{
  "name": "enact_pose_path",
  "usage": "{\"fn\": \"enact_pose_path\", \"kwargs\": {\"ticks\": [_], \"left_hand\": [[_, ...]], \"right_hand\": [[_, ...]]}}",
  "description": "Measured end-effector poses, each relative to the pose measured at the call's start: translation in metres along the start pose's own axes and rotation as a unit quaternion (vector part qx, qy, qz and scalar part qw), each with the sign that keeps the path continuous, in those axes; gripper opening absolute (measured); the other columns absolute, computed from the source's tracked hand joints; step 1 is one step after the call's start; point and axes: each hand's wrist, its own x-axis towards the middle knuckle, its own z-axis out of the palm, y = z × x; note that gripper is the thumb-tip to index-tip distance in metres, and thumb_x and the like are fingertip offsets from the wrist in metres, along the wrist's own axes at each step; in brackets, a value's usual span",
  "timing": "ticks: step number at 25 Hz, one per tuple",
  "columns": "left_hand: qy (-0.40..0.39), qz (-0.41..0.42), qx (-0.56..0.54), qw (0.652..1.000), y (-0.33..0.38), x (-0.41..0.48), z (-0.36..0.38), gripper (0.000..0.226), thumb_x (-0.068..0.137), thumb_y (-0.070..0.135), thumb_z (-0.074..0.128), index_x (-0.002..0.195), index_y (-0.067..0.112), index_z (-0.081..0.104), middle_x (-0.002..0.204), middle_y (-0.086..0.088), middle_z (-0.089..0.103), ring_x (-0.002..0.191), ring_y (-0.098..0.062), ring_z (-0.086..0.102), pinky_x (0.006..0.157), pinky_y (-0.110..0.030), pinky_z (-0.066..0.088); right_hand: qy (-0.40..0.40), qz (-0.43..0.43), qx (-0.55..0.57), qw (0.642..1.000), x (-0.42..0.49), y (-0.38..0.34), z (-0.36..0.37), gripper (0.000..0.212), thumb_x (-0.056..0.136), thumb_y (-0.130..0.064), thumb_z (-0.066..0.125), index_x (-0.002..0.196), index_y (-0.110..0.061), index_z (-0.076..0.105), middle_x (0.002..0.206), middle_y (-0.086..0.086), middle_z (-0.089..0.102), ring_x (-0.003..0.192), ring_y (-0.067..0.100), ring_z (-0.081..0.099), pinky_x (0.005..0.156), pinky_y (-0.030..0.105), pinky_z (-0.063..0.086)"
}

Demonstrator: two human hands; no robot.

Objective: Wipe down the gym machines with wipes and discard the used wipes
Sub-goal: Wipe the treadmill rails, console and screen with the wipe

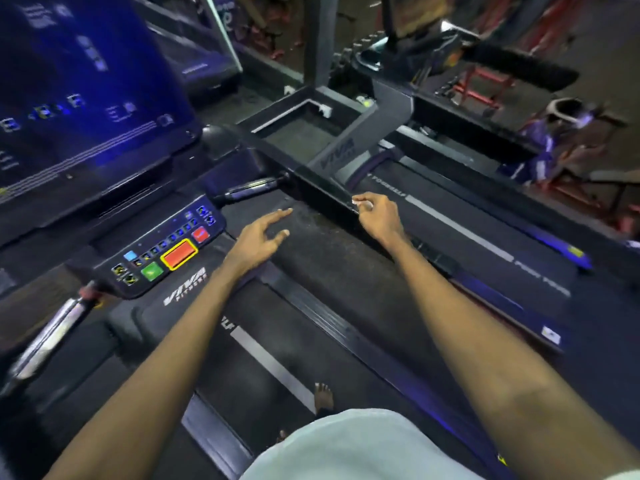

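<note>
**Wipe mostly hidden in your right hand**

Your right hand pinches a small white wipe at the edge of the black side rail; your fingers hide most of it. Your left hand hovers released, fingers spread. The console screen is blurred and cut off at the left.

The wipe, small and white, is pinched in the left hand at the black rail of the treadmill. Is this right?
Not quite: the hand is wrong. In the head view the wipe is pinched in the right hand, not the left, at the black rail of the treadmill. The left hand is open and holds nothing.
</note>
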Motion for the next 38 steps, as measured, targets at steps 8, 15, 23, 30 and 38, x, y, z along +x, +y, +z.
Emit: {"fn": "enact_pose_path", "kwargs": {"ticks": [8, 15, 23, 30, 38], "left_hand": [[-0.121, 0.065, 0.04, 0.99, 0.052, 0.1, 0.075, 0.05, 0.094, 0.019, 0.063, 0.142, 0.029, 0.051, 0.145, 0.0, 0.052, 0.131, -0.012, 0.049, 0.1, -0.007, 0.028], [-0.21, 0.075, 0.079, 0.972, 0.071, 0.16, 0.138, 0.049, 0.094, 0.015, 0.062, 0.142, 0.023, 0.052, 0.144, -0.002, 0.052, 0.131, -0.014, 0.049, 0.103, -0.012, 0.03], [-0.245, 0.127, 0.193, 0.942, 0.052, 0.193, 0.171, 0.041, 0.098, 0.03, 0.059, 0.135, 0.014, 0.06, 0.142, -0.013, 0.054, 0.136, -0.026, 0.044, 0.114, -0.029, 0.026], [-0.293, 0.183, 0.184, 0.92, 0.037, 0.221, 0.171, 0.048, 0.092, 0.043, 0.063, 0.135, 0.022, 0.06, 0.137, -0.007, 0.059, 0.13, -0.023, 0.05, 0.112, -0.03, 0.032], [-0.368, 0.212, 0.214, 0.88, 0.028, 0.255, 0.182, 0.056, 0.085, 0.061, 0.062, 0.135, 0.034, 0.057, 0.134, -0.009, 0.059, 0.124, -0.027, 0.053, 0.106, -0.042, 0.043]], "right_hand": [[0.072, 0.076, 0.001, 0.994, 0.022, 0.094, -0.063, 0.03, 0.095, -0.011, 0.051, 0.114, -0.015, 0.074, 0.117, 0.005, 0.072, 0.108, 0.024, 0.066, 0.093, 0.027, 0.047], [0.028, 0.083, -0.093, 0.992, 0.01, 0.171, -0.048, 0.033, 0.097, -0.01, 0.046, 0.12, -0.012, 0.07, 0.126, 0.012, 0.064, 0.11, 0.031, 0.064, 0.097, 0.037, 0.051], [0.086, 0.071, -0.213, 0.971, -0.023, 0.183, 0.006, 0.052, 0.096, -0.008, 0.047, 0.148, -0.007, 0.043, 0.153, 0.014, 0.043, 0.145, 0.029, 0.034, 0.121, 0.042, 0.027], [0.102, 0.086, -0.224, 0.965, -0.014, 0.146, 0.045, 0.056, 0.101, -0.021, 0.043, 0.154, -0.007, 0.031, 0.161, 0.012, 0.027, 0.15, 0.024, 0.023, 0.123, 0.043, 0.021], [0.185, 0.222, -0.235, 0.928, -0.002, 0.134, 0.065, 0.06, 0.1, -0.031, 0.037, 0.152, -0.001, 0.032, 0.16, 0.016, 0.029, 0.149, 0.027, 0.026, 0.121, 0.043, 0.021]]}}
